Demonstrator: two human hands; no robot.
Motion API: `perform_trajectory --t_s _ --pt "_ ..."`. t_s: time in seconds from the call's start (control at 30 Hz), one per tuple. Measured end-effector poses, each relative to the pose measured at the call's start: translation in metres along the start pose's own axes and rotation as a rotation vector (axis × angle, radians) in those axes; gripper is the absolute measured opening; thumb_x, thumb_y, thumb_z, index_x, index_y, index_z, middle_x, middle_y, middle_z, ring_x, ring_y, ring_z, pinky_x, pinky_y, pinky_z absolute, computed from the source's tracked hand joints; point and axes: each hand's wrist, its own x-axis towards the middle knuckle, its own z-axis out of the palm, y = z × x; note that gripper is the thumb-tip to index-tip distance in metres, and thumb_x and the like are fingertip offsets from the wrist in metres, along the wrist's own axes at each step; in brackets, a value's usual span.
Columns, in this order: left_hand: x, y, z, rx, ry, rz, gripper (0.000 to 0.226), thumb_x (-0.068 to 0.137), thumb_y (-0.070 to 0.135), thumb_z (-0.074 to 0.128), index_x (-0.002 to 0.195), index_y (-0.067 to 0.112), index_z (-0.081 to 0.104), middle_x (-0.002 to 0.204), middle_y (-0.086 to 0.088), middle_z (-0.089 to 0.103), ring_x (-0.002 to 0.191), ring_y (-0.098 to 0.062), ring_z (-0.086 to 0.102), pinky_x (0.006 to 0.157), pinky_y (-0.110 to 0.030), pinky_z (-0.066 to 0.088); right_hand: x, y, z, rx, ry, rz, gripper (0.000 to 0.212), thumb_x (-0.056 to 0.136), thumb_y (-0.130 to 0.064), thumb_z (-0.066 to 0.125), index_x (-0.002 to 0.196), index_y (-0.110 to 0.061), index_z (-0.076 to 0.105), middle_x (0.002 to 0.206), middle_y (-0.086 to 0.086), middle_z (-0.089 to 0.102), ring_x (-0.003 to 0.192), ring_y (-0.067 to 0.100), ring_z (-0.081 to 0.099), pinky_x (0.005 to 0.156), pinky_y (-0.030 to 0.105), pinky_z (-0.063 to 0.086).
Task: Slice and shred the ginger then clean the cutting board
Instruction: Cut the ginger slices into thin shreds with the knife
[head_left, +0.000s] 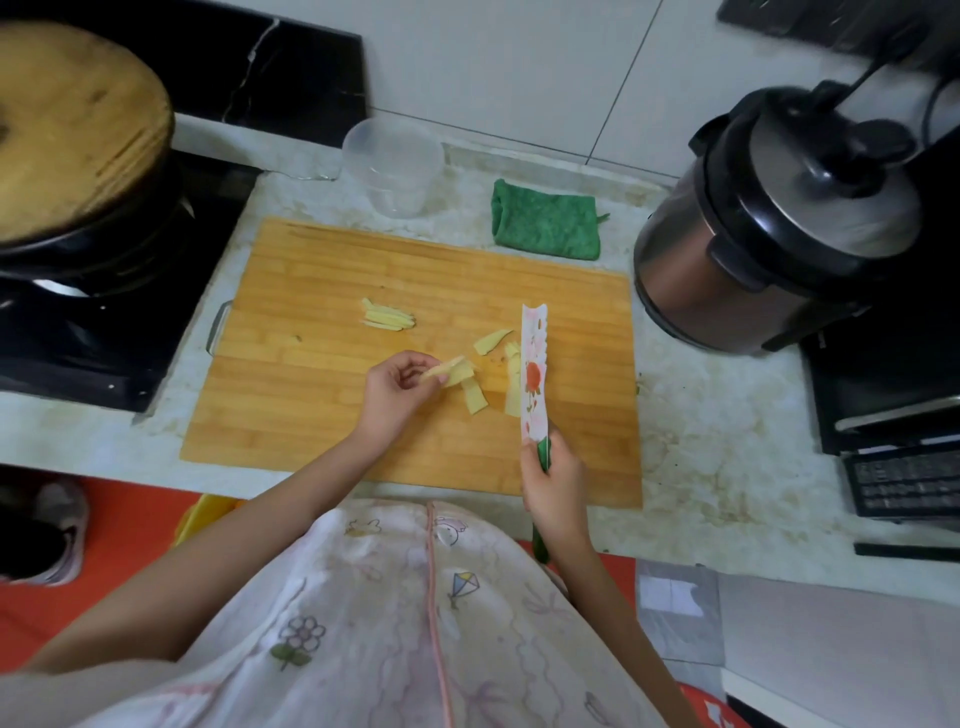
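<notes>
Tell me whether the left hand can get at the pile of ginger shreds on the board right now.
Probably yes: the shreds lie just beyond the left hand with bare cutting board between, though it pinches a ginger slice.

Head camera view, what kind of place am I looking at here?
Most likely a home kitchen: a cutting board with sliced ginger lies on a marbled counter, with a pot on a stove to its left and an electric cooker to its right.
</notes>
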Motion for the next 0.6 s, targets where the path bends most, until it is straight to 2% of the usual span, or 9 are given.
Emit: perform_trajectory --t_s 0.07,0.13,0.23,0.3,0.37,0.43,0.5,0.6 --pt "0.001 0.001 0.0 0.001 0.012 0.001 0.023 0.079 -0.005 0.072 0.08 0.016 0.061 0.076 0.0 0.06 0.061 -0.014 0.051 0.059 -0.017 0.041 0.001 0.001 0.0 0.005 -0.011 -0.001 0.02 0.096 -0.016 0.048 0.11 -0.02 0.06 0.059 0.008 0.047 0.049 0.017 0.039 0.046 0.037 0.035" --pt "0.002 0.002 0.001 -0.007 0.01 0.017 0.026 0.079 -0.006 0.071 0.083 0.017 0.061 0.082 0.004 0.06 0.059 -0.011 0.051 0.059 -0.015 0.042 0.002 0.001 0.0 -0.008 -0.02 0.007 0.026 0.096 -0.016 0.047 0.119 -0.02 0.059 0.058 0.002 0.046 0.049 0.015 0.039 0.046 0.035 0.034" --pt "0.004 0.003 0.001 -0.02 -0.01 0.034 0.022 0.081 -0.005 0.069 0.091 0.014 0.067 0.084 0.012 0.068 0.069 0.0 0.061 0.07 -0.014 0.05 0.002 0.002 0.0 -0.006 -0.03 0.011 0.028 0.096 -0.016 0.047 0.122 -0.018 0.058 0.057 -0.001 0.046 0.049 0.015 0.039 0.045 0.035 0.036" --pt "0.007 0.002 0.0 0.046 -0.056 0.053 0.023 0.083 -0.003 0.067 0.099 0.015 0.068 0.087 0.014 0.07 0.079 0.005 0.062 0.078 -0.016 0.049 0.002 0.001 -0.001 0.0 -0.025 0.019 0.028 0.096 -0.016 0.047 0.122 -0.014 0.059 0.054 -0.006 0.045 0.048 0.014 0.039 0.045 0.035 0.036" --pt "0.013 0.002 -0.002 0.196 -0.153 0.107 0.025 0.089 -0.001 0.061 0.106 0.016 0.067 0.095 0.005 0.068 0.085 0.008 0.06 0.081 -0.013 0.045 0.003 0.001 -0.001 0.003 -0.018 0.029 0.027 0.096 -0.016 0.048 0.121 -0.014 0.059 0.051 -0.009 0.047 0.048 0.014 0.04 0.045 0.034 0.036" --pt "0.022 0.002 0.0 0.406 -0.343 0.185 0.024 0.092 -0.002 0.056 0.109 0.01 0.068 0.101 0.001 0.063 0.091 0.003 0.055 0.083 -0.012 0.04 0.003 0.0 -0.002 0.005 -0.014 0.034 0.026 0.096 -0.016 0.048 0.119 -0.015 0.06 0.053 -0.008 0.048 0.048 0.015 0.041 0.045 0.034 0.036" --pt "0.032 0.004 0.006 0.581 -0.536 0.245 0.02 0.092 -0.003 0.054 0.106 0.004 0.067 0.103 0.0 0.06 0.096 -0.008 0.053 0.088 -0.018 0.038 0.004 0.0 -0.002 0.009 -0.011 0.04 0.023 0.096 -0.016 0.048 0.116 -0.015 0.061 0.054 -0.006 0.048 0.049 0.016 0.041 0.046 0.035 0.036" --pt "0.043 0.002 0.019 0.757 -0.679 0.35 0.017 0.091 0.001 0.057 0.103 0.006 0.068 0.106 -0.005 0.062 0.103 -0.019 0.053 0.093 -0.033 0.04 0.004 0.001 -0.004 0.011 -0.011 0.047 0.021 0.096 -0.015 0.048 0.113 -0.016 0.061 0.056 -0.006 0.049 0.05 0.018 0.042 0.046 0.036 0.037"
